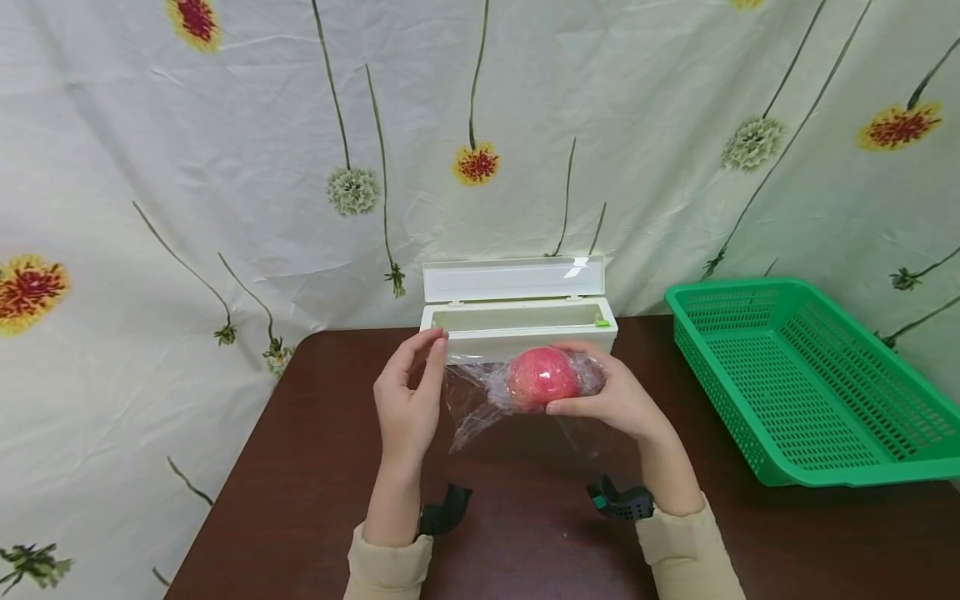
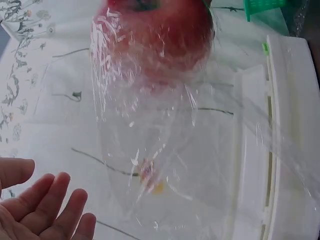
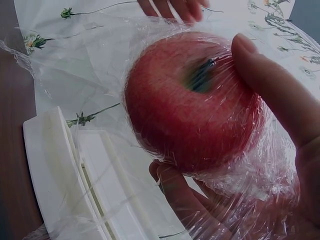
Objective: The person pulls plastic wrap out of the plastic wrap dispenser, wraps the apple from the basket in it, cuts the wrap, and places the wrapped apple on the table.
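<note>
Head view: my right hand (image 1: 615, 396) gripped a film-wrapped red apple (image 1: 540, 379), thumb on the near side, other fingers over the far side; the apple sat above the dark brown table (image 1: 315, 467), in front of a long white box (image 1: 498, 335) with its hinged lid up; my left hand (image 1: 405, 404) was up beside the loose end of the clear plastic film (image 1: 480, 421), thumb and forefinger apart; film contact: couldn't tell from here; green basket (image 1: 738, 412) off to the right.

Key relation: apple lay to the right of my left fingers, loose film in between; the bundle's long axis ran side to side, tail toward the left hand, bunched part at the right palm; right hand was on the fruit, left was the nearer one to the tail.

Left wrist view: left fingers wide, palm bare, a gap to the film; that settled what the head view couldn't; film trailed from the apple as a broad, slack sheet.

Right wrist view: thumb up on the apple's side, fingers curled underneath, crumpled film against the palm; stem hollow showed through the film, hidden from the head camera; left fingertips just beyond.
</note>
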`<state>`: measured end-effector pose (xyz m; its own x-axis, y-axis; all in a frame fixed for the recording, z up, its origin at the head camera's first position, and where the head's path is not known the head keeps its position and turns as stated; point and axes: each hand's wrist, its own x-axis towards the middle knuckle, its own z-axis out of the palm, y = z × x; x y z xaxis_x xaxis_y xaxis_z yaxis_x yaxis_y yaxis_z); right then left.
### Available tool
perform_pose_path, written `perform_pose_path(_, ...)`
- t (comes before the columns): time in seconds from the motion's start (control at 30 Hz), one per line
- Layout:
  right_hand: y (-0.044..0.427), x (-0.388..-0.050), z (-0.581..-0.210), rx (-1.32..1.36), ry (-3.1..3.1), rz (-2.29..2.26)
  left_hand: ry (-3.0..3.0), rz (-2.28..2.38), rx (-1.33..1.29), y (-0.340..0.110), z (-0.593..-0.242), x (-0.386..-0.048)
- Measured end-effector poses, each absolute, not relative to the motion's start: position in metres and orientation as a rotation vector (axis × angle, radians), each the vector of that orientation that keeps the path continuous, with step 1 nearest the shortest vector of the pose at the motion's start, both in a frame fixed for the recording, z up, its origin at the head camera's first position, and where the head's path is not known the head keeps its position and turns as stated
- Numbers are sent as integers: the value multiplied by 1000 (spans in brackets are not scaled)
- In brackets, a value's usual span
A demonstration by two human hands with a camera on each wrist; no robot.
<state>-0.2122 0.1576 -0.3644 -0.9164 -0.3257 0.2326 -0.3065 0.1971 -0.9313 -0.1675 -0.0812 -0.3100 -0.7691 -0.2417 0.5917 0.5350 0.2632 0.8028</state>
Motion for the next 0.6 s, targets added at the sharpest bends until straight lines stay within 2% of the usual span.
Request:
perform_pose_path(0.23,154,-212,-366,-593,2436,-1861,-1940,-1444,-426,-65,-336,-177)
perform_pose_path(0.6,148,-212,-366,-665,2399,-1885,-1982,-1258,-700,-35,-358,-182)
